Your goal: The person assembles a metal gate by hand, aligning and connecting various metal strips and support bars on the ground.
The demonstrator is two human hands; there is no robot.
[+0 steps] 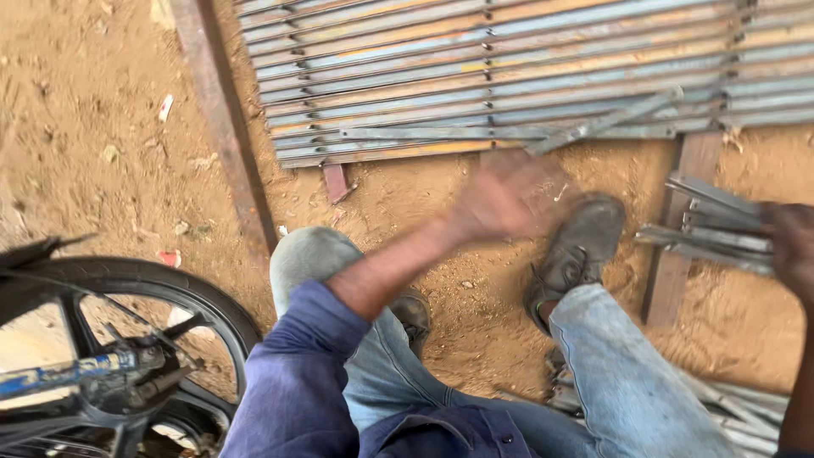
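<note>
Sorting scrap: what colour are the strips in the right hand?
Dull grey metal strips, held by the right hand; head view.

Sandy dirt ground [93, 127] in daylight. Far: rusty metal grille [509, 68] lying flat. Near left: black motorcycle wheel [127, 339]. Left: long rusty beam [225, 127].

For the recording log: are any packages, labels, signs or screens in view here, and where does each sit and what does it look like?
No sign, screen or whole package shows.
Scrap: on the dirt, upper left, small white strip with a red mark; possibly torn wrapper.
Scrap: on the dirt just above the motorcycle wheel, small, reddish, crumpled.
Left hand: blurred, empty as far as can be told.
Right hand: grips a bundle of grey metal strips, which bear no label.
</note>
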